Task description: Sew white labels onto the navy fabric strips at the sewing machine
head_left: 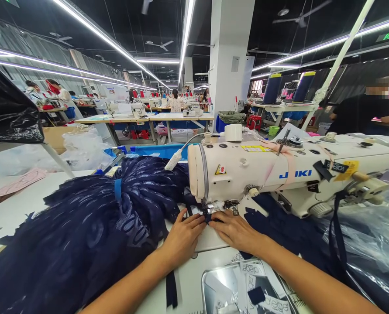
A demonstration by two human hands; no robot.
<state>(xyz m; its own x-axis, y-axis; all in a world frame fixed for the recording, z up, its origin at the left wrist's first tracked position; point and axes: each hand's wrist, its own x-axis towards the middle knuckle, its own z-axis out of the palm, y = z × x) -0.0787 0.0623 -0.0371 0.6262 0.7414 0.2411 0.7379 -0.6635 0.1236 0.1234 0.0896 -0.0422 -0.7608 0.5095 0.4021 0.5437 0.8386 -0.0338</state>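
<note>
A white JUKI sewing machine (246,168) reaches in from the right, its needle area above a small piece of navy fabric (208,216). My left hand (185,233) lies on the machine bed at the left of this piece, fingertips closed down on its edge. From the other side, the fingers of my right hand (236,230) are bent onto the same fabric, close to the presser foot. Much of the piece is hidden under the fingers and foot. Beside my left hand lies a big pile of navy lace pieces (92,226), bundled with a blue band (118,189).
A metal tray (210,279) with printed white labels (252,269) sits in front. More navy fabric (279,222) and clear plastic (371,235) lie at right. A black plastic bag (11,104) hangs at left. Navy thread cones (273,89) and a person (361,109) are behind.
</note>
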